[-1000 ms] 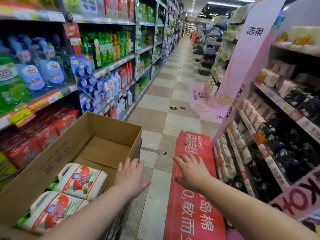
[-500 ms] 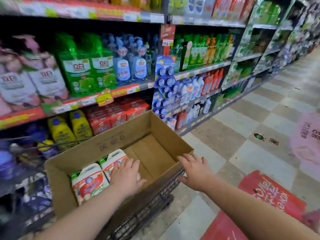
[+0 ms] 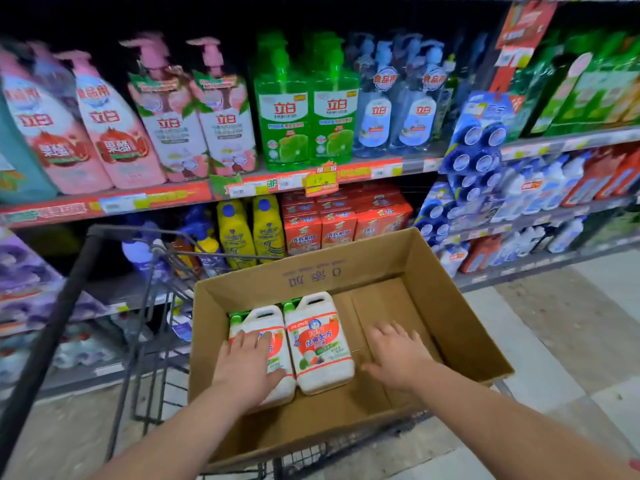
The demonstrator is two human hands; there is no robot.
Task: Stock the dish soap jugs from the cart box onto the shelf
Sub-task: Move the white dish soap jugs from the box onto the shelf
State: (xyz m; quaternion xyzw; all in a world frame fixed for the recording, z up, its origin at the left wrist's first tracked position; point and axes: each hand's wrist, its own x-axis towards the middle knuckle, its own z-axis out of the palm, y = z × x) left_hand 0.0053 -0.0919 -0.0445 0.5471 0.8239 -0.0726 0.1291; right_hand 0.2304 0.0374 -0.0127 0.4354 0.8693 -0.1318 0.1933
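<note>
Light: bright and even; source out of view.
Dark zone: recess above the bottles [image 3: 284,109].
Shadows: soft, faint inside the box [image 3: 450,306].
Blur: left and right edges smeared; jugs [image 3: 322,341] sharp.
Distortion: shelf [image 3: 104,204] rail bows, wide-angle.

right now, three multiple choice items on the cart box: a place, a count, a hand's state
1. The jugs lie in which part of the box? A) left B) right C) outside it
2. Jugs in it: A) one B) two C) four
3. The left hand: A) grips the cart handle B) lies flat on a jug C) holds a pink bottle

1 A, the right part is bare cardboard; 2 B, two lie side by side; 3 B, it lies spread on the left one.
</note>
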